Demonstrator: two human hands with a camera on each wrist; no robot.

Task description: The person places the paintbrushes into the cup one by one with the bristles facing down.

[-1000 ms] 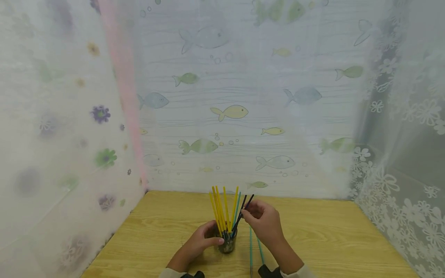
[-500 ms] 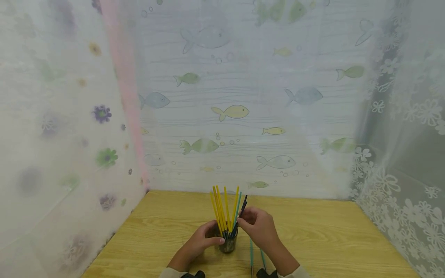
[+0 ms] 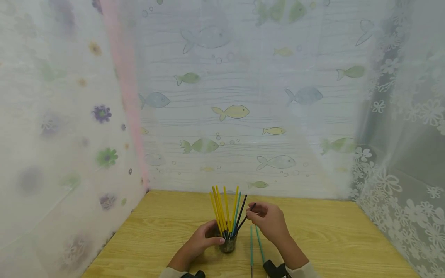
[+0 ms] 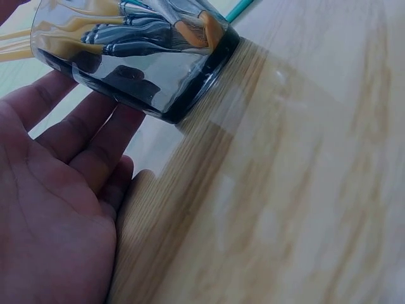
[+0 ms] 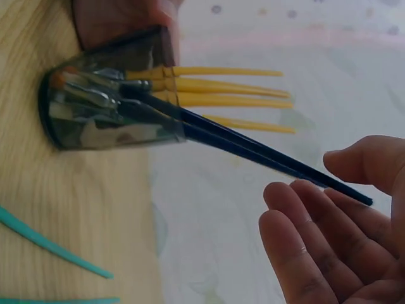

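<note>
On the wooden table (image 3: 333, 239), the left hand (image 3: 201, 242) curls round the left side of a clear glass cup (image 3: 227, 244), its fingers wrapped against the wall of the glass; the left wrist view shows the palm and fingers lying close along the cup's side. The cup stands upright near the table's front middle and holds a bunch of paintbrushes, bristles down: several yellow brushes (image 3: 220, 208) fan up on the left, a teal brush (image 3: 237, 208) beside them, and black brushes (image 3: 242, 210) lean out to the right. The right hand (image 3: 269, 220) is just right of the cup, and its thumb and fingertips pinch the upper end of one leaning black brush. Two teal brushes (image 3: 255, 243) lie flat on the table below that hand. Fish-patterned curtain (image 3: 236, 112) hangs behind.
</note>
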